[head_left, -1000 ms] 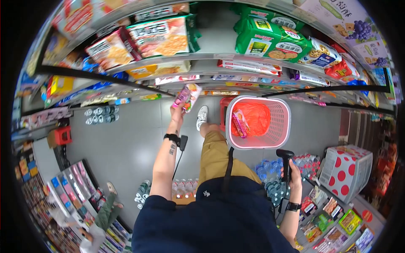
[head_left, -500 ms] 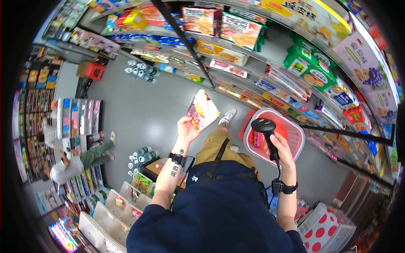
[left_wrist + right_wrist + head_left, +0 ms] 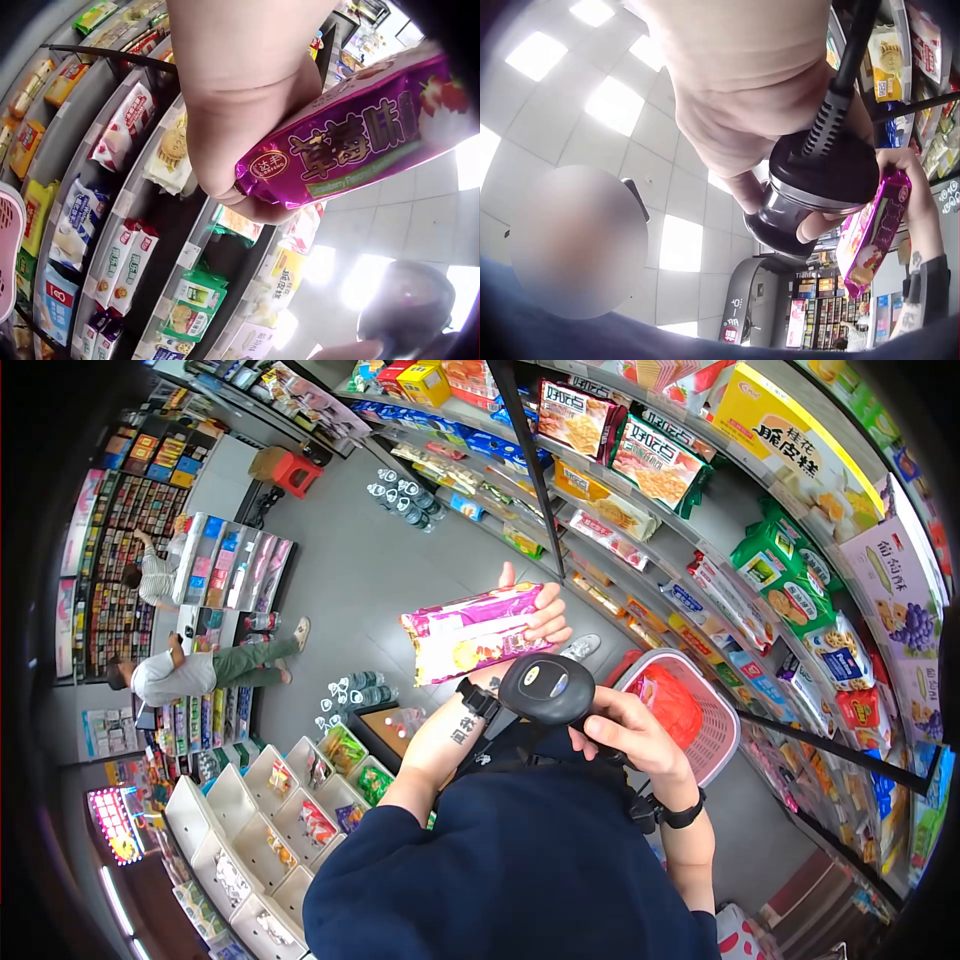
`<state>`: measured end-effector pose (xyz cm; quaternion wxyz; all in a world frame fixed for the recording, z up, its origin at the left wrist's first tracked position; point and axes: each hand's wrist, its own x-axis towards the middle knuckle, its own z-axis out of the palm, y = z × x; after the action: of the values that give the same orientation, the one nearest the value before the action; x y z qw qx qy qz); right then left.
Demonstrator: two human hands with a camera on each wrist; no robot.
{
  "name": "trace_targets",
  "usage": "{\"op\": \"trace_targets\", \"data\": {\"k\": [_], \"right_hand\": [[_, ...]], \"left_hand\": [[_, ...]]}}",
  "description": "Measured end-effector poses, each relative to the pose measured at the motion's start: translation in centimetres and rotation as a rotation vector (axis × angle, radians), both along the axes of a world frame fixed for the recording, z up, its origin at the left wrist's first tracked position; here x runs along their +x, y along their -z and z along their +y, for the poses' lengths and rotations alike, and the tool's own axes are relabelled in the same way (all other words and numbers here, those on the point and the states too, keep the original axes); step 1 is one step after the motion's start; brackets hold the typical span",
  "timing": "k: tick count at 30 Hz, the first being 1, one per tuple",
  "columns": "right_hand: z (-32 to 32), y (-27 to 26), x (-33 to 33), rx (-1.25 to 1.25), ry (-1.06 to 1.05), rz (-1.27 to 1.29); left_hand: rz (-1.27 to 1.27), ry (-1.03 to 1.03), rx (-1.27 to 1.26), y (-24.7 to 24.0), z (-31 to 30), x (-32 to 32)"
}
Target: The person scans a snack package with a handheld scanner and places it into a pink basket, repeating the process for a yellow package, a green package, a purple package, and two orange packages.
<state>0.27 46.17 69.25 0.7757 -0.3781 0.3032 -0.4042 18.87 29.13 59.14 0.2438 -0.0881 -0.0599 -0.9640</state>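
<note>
- Strawberry-flavored snack packet (image 3: 470, 635), purple and white: centre of the head view, lying lengthwise across the frame, its right end in the left hand (image 3: 545, 620).
- Left hand: fingers side by side, curled over the packet's right end; one digit rises beyond its upper edge.
- Right hand (image 3: 640, 735): right of centre, gripping the black handheld scanner (image 3: 545, 690); in the right wrist view, the digits curl round its body, below the ribbed cable sleeve.
- Scanner: head just below the packet in the head view, in front of the left wrist.
- Pink basket (image 3: 718, 732): right of the right hand, holding a red plastic bag (image 3: 668, 705).
- Snack shelves (image 3: 640, 482): upper centre to right edge, bearing wrapped biscuits and a yellow box (image 3: 795, 450).
- White bins (image 3: 192, 810): lower left, several containing small packaged goods.
- Person in a light top (image 3: 180, 678): left side, beside a display rack; a second person (image 3: 157, 577) appears above.
- Red stool (image 3: 297, 475): upper left, on the grey floor (image 3: 345, 585).
</note>
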Motion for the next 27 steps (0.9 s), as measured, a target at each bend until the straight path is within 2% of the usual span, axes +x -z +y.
{"op": "trace_targets", "data": {"k": [9, 15, 23, 27], "right_hand": [[-0.7, -2.0, 0.2, 0.053, 0.137, -0.232], [-0.3, -2.9, 0.2, 0.047, 0.149, -0.231], [-0.2, -3.0, 0.2, 0.062, 0.176, -0.189], [0.0, -2.8, 0.1, 0.094, 0.178, -0.257]], "left_hand": [[0.03, 0.088, -0.156, 0.3, -1.9, -3.8], [0.004, 0.09, -0.281, 0.8, -2.7, -4.8], [-0.02, 0.067, -0.251, 1.4, -2.9, -4.7], [-0.054, 0.038, -0.209, 1.9, -2.6, -4.4]]}}
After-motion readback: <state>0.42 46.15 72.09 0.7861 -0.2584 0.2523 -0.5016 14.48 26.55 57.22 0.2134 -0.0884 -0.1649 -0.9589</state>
